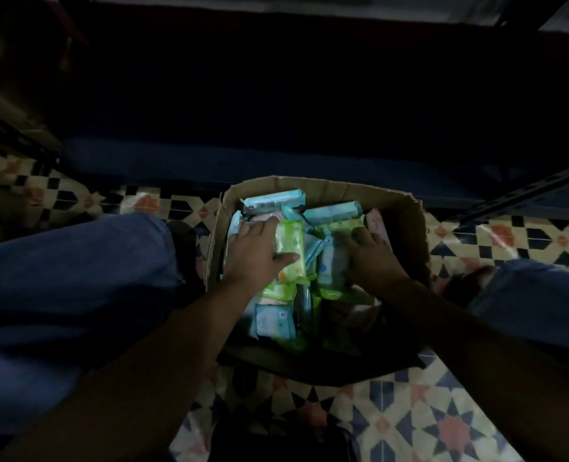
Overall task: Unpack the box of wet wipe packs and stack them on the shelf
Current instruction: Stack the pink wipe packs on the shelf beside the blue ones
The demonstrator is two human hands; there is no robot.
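Early days — brown cardboard box mostly full of green, blue and pink wet-wipe packs, left hand wrapping a green pack, right hand fingers curled over a blue pack — grip unclear.

Patterned floor tiles in cream, navy and orange; blue trouser legs at both sides.
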